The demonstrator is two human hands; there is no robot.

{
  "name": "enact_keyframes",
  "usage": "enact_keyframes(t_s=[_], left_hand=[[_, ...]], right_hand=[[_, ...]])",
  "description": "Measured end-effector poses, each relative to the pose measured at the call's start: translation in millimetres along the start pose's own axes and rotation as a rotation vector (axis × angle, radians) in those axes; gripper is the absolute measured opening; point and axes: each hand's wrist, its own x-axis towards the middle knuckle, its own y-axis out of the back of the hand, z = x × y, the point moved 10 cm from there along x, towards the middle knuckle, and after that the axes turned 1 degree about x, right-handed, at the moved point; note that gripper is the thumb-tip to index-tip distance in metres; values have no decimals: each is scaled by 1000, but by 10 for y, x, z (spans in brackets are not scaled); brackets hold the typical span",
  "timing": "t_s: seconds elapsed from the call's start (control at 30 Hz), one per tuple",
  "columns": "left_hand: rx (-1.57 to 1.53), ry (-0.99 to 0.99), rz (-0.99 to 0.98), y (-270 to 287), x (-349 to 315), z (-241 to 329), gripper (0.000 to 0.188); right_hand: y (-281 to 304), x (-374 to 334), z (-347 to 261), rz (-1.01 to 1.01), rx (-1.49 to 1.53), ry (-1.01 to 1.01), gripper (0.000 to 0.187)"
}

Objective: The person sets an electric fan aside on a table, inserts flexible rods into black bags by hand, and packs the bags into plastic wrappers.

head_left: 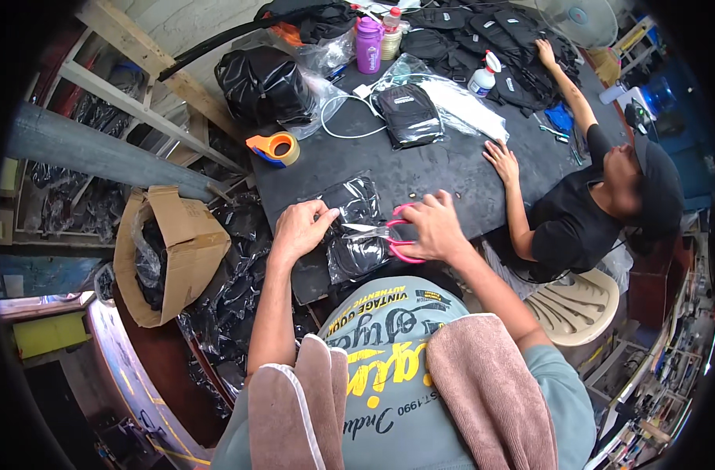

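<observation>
In my right hand I grip a pair of scissors by its pink handles. Its metal blades are spread apart and point left over a black item in a clear plastic bag near the table's front edge. My left hand rests on the bag's left side, thumb and curled fingers closed on the plastic there. Whether the blades touch the plastic I cannot tell.
A tape dispenser, a bagged black pouch, a white cable, a spray bottle and a purple bottle stand or lie beyond. A co-worker's hand rests on the table. Left is a cardboard box.
</observation>
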Motion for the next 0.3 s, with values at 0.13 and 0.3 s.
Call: enact_keyframes(t_s=[0.13,0.3], left_hand=[[-17,-49,20,-21,10,80,35],[-208,-183,246,177,23,-306,35]], right_hand=[[-222,227,-160,-2,-5,48,46],[-61,-62,71,321,34,40,45]])
